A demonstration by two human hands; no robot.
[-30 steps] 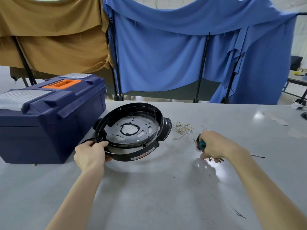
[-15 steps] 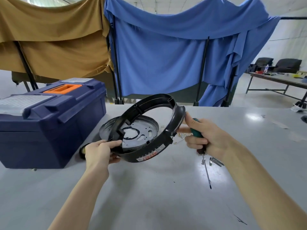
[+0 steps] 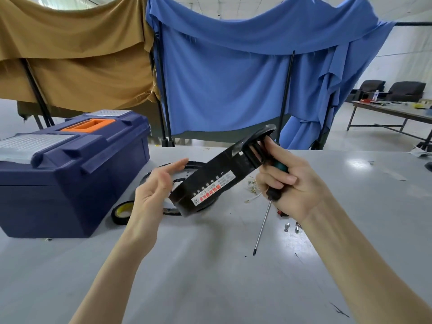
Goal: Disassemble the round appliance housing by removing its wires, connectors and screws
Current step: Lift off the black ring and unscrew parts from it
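While looking down from head height, takes in two bare hands above a pale grey table [image 3: 210, 277]. Grips, in the right hand [image 3: 292, 185], a black round plastic appliance housing [image 3: 217, 181], lifted clear of the table and tilted steeply, high end to the right, low end to the left. Pinches the housing's side lug under the thumb and curls the other fingers round a screwdriver with a green and black handle [image 3: 279, 170]. Points the thin metal shaft down towards the table; cannot tell whether the tip touches. Shows a white and red printed label [image 3: 211, 189] on the housing's outer wall, facing the camera.

Presents the left hand [image 3: 154, 185] open, fingers straight, palm turned towards the housing's low end and just beside it; cannot tell whether touching.

Shows, flat on the table behind the housing, a round grey metal plate [image 3: 184, 171], partly hidden. Shows a small tangle of pale loose wires [image 3: 252, 189] just left of the right hand, and a few small silver screws [image 3: 291, 228] below the right wrist.

Places a large navy plastic toolbox with an orange handle [image 3: 70, 164] at far left, with a black tape roll with a yellow core [image 3: 122, 211] just beside its front corner. Hangs brown cloth [image 3: 77, 54] and blue cloth [image 3: 233, 78] on frames behind the table.
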